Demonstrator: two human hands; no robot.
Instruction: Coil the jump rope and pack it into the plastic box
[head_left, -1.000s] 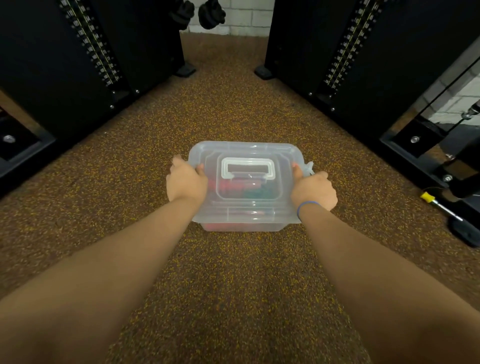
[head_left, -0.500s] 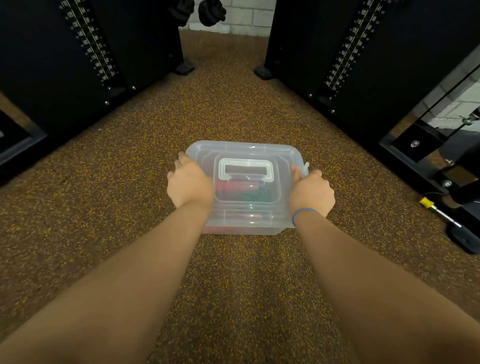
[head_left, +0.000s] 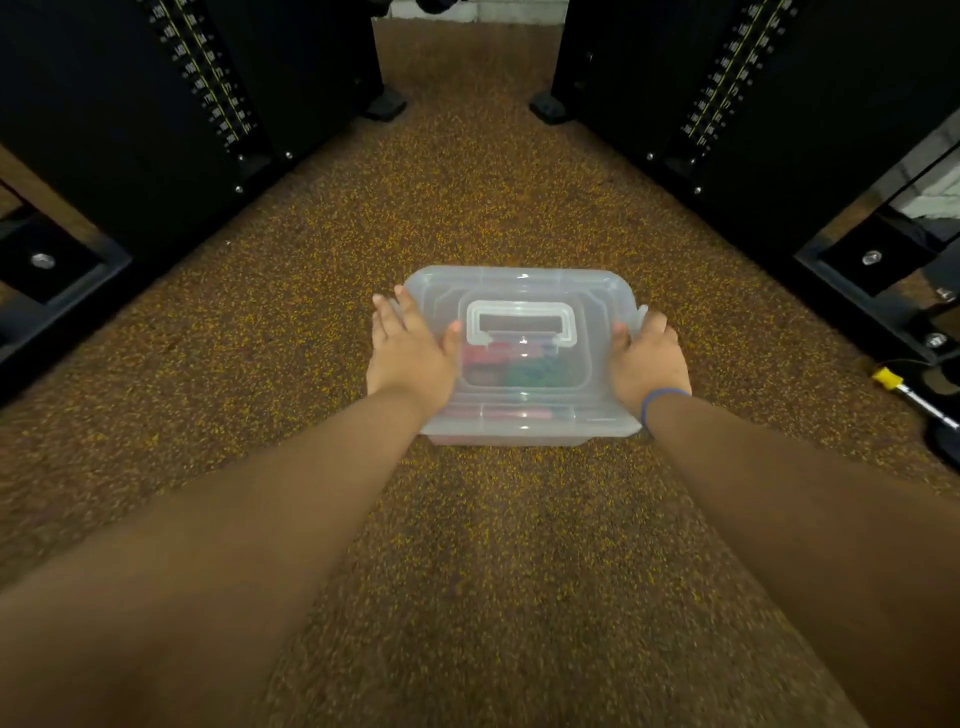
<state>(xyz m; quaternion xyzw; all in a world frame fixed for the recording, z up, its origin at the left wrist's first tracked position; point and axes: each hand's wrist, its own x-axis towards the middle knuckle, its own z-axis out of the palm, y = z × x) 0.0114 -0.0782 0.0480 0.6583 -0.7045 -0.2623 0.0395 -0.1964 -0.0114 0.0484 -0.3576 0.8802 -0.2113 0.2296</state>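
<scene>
A clear plastic box (head_left: 519, 283) with its lid on and a white carry handle (head_left: 521, 322) sits on the speckled brown floor. Through the lid I see the jump rope (head_left: 511, 366) inside as blurred red and green shapes. My left hand (head_left: 410, 353) lies flat on the lid's left side with fingers stretched out. My right hand (head_left: 647, 358), a blue band at its wrist, wraps the box's right edge near the side latch.
Black weight-stack machines (head_left: 156, 104) flank the floor strip on the left and right (head_left: 779, 104). A yellow-handled tool (head_left: 906, 395) lies on the floor at the right by a machine base. A white brick wall shows at the far end.
My left hand's fingers have spread and flattened on the lid. The right hand stays on the right edge. The box has not moved on the floor.
</scene>
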